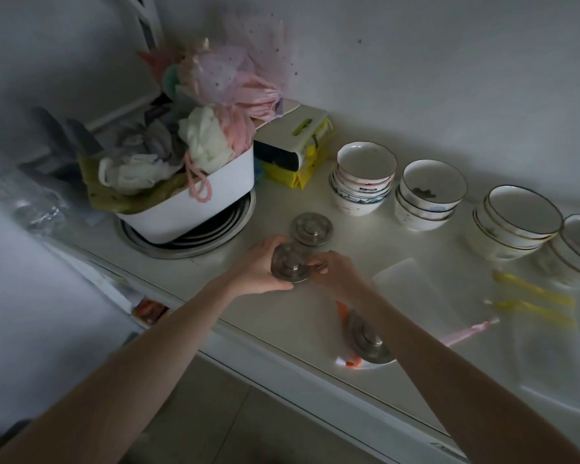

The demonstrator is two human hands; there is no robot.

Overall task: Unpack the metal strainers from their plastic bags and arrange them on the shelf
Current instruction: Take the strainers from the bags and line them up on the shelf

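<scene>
bare counter (282, 209) between white tub (195, 202), bowl stacks (362, 182)

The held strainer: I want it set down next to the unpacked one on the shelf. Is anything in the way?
Nothing visible blocks it. The held strainer, gripped by the left hand and right hand, sits just before the unpacked strainer, with bare shelf beside it.

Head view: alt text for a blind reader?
Both hands, left hand and right hand, hold a round metal strainer above a white shelf. A second strainer sits just behind; a bagged strainer lies nearer. Stacked bowls line the wall.
</scene>
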